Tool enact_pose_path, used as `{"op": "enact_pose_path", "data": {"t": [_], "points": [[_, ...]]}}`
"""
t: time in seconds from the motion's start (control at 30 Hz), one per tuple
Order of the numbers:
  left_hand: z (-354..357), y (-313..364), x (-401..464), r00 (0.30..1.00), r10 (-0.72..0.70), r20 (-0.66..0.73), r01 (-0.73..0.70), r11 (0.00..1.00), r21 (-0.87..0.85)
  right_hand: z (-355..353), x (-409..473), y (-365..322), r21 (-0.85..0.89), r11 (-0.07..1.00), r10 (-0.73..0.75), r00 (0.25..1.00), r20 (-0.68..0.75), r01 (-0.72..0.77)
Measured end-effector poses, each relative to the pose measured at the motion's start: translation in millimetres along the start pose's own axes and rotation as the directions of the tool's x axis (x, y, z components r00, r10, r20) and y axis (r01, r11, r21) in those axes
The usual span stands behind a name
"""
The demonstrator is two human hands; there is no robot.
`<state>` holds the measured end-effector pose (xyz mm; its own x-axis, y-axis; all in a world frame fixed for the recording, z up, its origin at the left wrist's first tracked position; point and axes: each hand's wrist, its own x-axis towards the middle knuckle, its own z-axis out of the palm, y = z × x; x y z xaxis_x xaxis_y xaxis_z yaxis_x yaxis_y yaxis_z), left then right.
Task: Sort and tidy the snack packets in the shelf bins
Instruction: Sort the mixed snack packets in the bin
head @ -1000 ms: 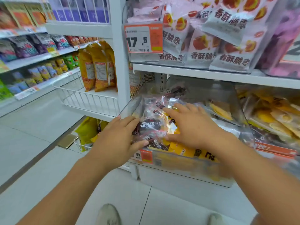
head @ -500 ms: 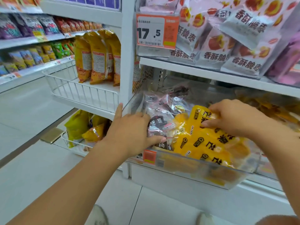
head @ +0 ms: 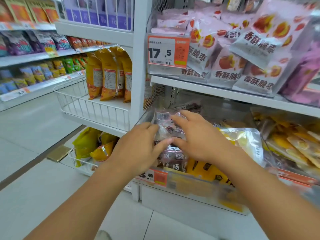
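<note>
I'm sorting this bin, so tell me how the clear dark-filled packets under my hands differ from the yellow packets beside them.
The clear dark-filled packets show dark pieces through see-through wrap; the yellow packets are opaque with black print. The clear ones are piled at the bin's left end under the left hand and right hand; the yellow ones lie untouched to their right. Both share one clear bin.

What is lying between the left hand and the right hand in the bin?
In the head view, clear packets of dark snacks lie between the left hand and right hand; both touch them.
</note>
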<state>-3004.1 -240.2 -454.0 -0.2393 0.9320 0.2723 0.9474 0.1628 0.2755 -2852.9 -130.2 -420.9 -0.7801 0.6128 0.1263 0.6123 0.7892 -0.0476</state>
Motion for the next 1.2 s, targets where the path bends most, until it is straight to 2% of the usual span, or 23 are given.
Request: {"op": "enact_pose_path", "data": {"t": [0.07, 0.13, 0.2, 0.27, 0.33, 0.4, 0.47, 0.57, 0.67, 0.8, 0.97, 1.03, 1.1, 1.17, 1.2], "points": [[-1.5, -9.2, 3.7, 0.994, 0.013, -0.109, -0.009, 0.999, 0.041, 11.1, 14.5, -0.3, 0.034, 0.999, -0.014, 0.998, 0.065, 0.012], [-6.6, -23.3, 7.6, 0.982, -0.116, -0.151, 0.107, 0.992, -0.066, 16.6, 24.4, 1.8, 0.082, 0.997, -0.026, 0.992, 0.123, 0.016], [-6.8, -40.5, 8.7, 0.963, -0.264, -0.048, 0.249, 0.946, -0.209, 18.2, 28.1, 3.3, 0.065, 0.998, -0.039, 0.983, 0.180, 0.028], [-0.4, -50.3, 4.2, 0.954, -0.286, 0.088, 0.299, 0.919, -0.258, 16.0, 29.6, 3.6, 0.053, 0.998, -0.032, 0.982, 0.184, 0.023], [1.4, -50.2, 0.2, 0.959, -0.269, 0.090, 0.284, 0.923, -0.260, 12.5, 30.2, 1.4, 0.035, 0.999, -0.027, 0.982, 0.185, 0.021], [-1.6, -45.3, -1.2, 0.977, -0.212, 0.028, 0.213, 0.959, -0.187, 12.6, 31.2, -0.1, 0.020, 0.999, -0.034, 0.983, 0.179, 0.031], [-4.7, -37.4, -0.4, 0.985, -0.171, -0.001, 0.171, 0.985, -0.020, 14.4, 30.1, -1.6, 0.068, 0.997, -0.056, 0.985, 0.162, 0.045], [0.8, -24.4, 0.7, 0.970, -0.238, 0.048, 0.218, 0.939, 0.266, 17.1, 25.6, -2.8, 0.112, 0.992, -0.068, 0.993, 0.100, 0.056], [1.8, -14.6, 2.0, 0.946, -0.300, 0.121, 0.260, 0.927, 0.270, 19.1, 21.1, -3.6, 0.103, 0.992, -0.072, 0.997, 0.031, 0.069], [-2.5, -18.7, 5.4, 0.940, -0.298, 0.163, 0.249, 0.931, 0.267, 21.7, 15.9, 1.8, 0.116, 0.993, 0.017, 0.999, -0.038, -0.012], [7.3, -11.2, 5.5, 0.961, -0.275, 0.024, 0.261, 0.934, 0.244, 23.1, 11.5, 5.4, 0.144, 0.990, 0.014, 0.997, -0.070, -0.003], [2.4, -12.1, 4.7, 0.969, -0.237, -0.067, 0.244, 0.960, 0.134, 21.7, 9.2, 3.7, 0.196, 0.978, -0.037, 0.987, -0.158, 0.068], [-10.9, -19.5, 2.3, 0.959, -0.243, -0.143, 0.246, 0.969, 0.004, 16.4, 5.7, -2.5, 0.330, 0.928, -0.117, 0.976, -0.184, 0.174], [-22.3, -28.4, -1.9, 0.939, -0.238, -0.249, 0.243, 0.970, -0.013, 12.6, 3.6, -14.9, 0.403, 0.880, -0.245, 0.967, -0.070, 0.252], [-26.0, -31.0, -5.1, 0.928, -0.231, -0.293, 0.240, 0.971, -0.007, 14.4, 5.4, -22.6, 0.346, 0.894, -0.306, 0.952, 0.005, 0.285]]}}
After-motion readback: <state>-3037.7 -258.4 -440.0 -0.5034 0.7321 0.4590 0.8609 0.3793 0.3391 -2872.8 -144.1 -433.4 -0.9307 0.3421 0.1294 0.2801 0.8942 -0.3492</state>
